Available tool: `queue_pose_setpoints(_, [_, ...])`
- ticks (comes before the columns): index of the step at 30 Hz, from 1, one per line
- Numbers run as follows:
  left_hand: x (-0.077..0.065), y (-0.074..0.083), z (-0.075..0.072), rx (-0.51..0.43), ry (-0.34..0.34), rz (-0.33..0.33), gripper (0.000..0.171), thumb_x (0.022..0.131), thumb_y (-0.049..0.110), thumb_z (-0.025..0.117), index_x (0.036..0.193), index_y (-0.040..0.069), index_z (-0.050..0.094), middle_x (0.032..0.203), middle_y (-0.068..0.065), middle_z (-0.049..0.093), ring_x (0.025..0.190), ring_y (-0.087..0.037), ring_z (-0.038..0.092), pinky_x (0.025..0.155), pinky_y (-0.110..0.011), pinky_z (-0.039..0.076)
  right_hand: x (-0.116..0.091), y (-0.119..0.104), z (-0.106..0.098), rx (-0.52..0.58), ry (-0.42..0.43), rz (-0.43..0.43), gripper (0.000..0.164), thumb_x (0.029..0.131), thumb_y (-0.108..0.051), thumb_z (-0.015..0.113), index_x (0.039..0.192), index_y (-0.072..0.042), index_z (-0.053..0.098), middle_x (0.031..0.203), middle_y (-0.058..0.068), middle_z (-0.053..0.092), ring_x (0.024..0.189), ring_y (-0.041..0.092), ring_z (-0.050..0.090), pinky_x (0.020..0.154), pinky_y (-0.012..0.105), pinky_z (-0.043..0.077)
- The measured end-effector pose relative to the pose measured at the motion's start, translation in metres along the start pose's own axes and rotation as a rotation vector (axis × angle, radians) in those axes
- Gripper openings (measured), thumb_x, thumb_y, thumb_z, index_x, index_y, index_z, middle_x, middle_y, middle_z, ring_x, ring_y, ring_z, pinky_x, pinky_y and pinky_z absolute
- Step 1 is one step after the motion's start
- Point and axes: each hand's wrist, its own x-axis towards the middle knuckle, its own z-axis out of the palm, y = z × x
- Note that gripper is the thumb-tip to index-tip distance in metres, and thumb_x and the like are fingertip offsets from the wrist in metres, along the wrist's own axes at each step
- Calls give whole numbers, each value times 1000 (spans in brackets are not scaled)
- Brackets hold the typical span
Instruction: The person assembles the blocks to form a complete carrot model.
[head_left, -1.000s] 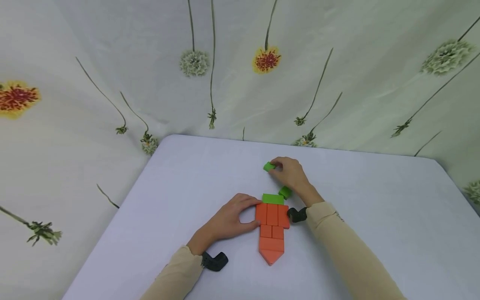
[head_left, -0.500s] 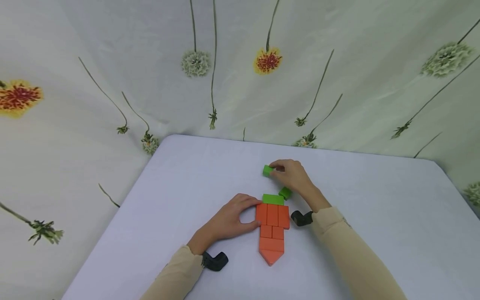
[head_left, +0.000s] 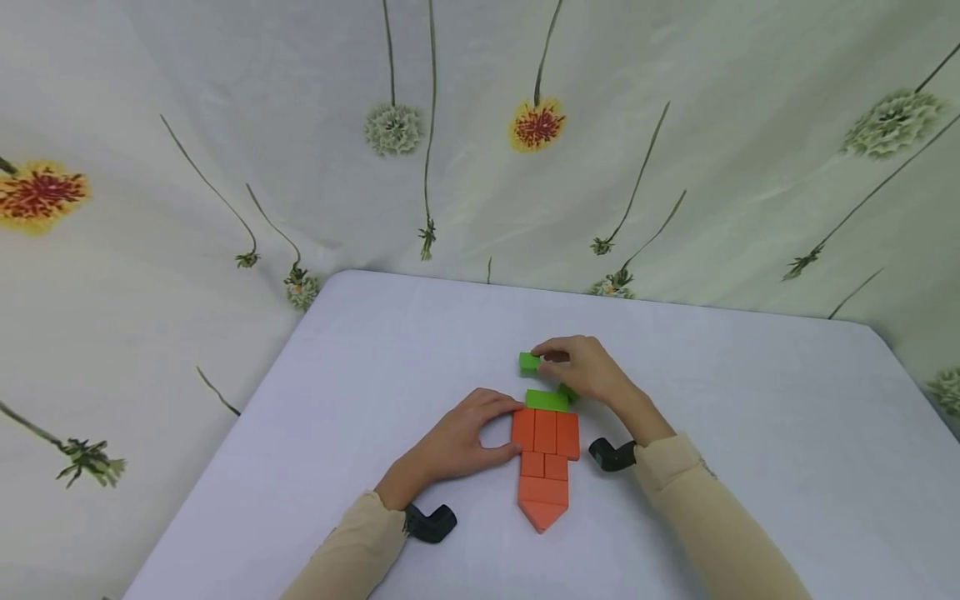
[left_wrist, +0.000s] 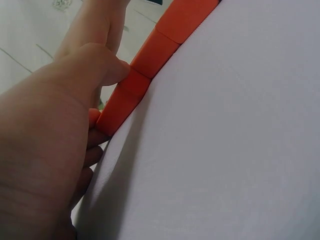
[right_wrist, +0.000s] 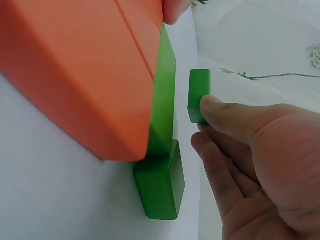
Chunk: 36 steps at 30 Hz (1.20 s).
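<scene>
My right hand (head_left: 585,365) pinches a small green block (right_wrist: 199,95) between thumb and fingertips, in the air past the far end of a flat arrangement of blocks. My left hand (head_left: 457,437) rests against the left side of the arrangement; its thumb touches an orange block (left_wrist: 125,97), with the index fingertip at the block's far corner. Several orange blocks lie close together, narrowing to a triangular one (head_left: 542,515) at the near end. A long green block (head_left: 547,400) lies across the far end. Another small green block (right_wrist: 159,187) sits at its right end, partly hidden by my right hand in the head view.
The blocks lie on a table with a white cover (head_left: 750,417). Behind it and at the left hangs a pale cloth (head_left: 465,183) printed with flowers. Black wrist cameras, left (head_left: 431,523) and right (head_left: 611,455), stand out beside the blocks.
My right hand has brought the small green block nearer and slightly left, close to the long green block. My left hand and the orange blocks have stayed in place.
</scene>
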Motion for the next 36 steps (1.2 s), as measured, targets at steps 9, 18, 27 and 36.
queue_pose_setpoints(9, [1, -1, -1, -3, 10, 17, 54, 92, 32, 77, 142, 18, 62, 139, 0, 60, 132, -16, 52, 110, -38, 50, -4, -4, 4, -27, -81, -79, 28, 98, -12, 69, 126, -11, 74, 119, 8, 74, 109, 24, 68, 95, 41, 58])
queue_pose_setpoints(18, [3, 1, 1, -13, 6, 21, 52, 93, 32, 76, 141, 18, 62, 139, 0, 60, 131, -15, 52, 110, -39, 50, -8, -2, 5, -32, -98, -121, 26, 99, -8, 67, 123, -11, 76, 123, 5, 74, 117, 24, 68, 101, 41, 56])
queue_pose_setpoints(27, [4, 1, 2, -9, 10, 37, 52, 93, 32, 77, 141, 18, 63, 136, 1, 61, 129, -15, 53, 109, -38, 51, -15, -1, 5, -33, -65, -168, 26, 100, -7, 65, 123, -12, 75, 129, 6, 72, 124, 27, 65, 105, 46, 53])
queue_pose_setpoints(36, [1, -4, 2, -8, 17, 19, 57, 93, 39, 76, 144, 19, 60, 141, 0, 58, 134, -17, 51, 110, -41, 50, -40, 2, -5, -11, 94, -253, 26, 98, -3, 67, 121, -10, 76, 130, 10, 71, 120, 31, 68, 100, 48, 57])
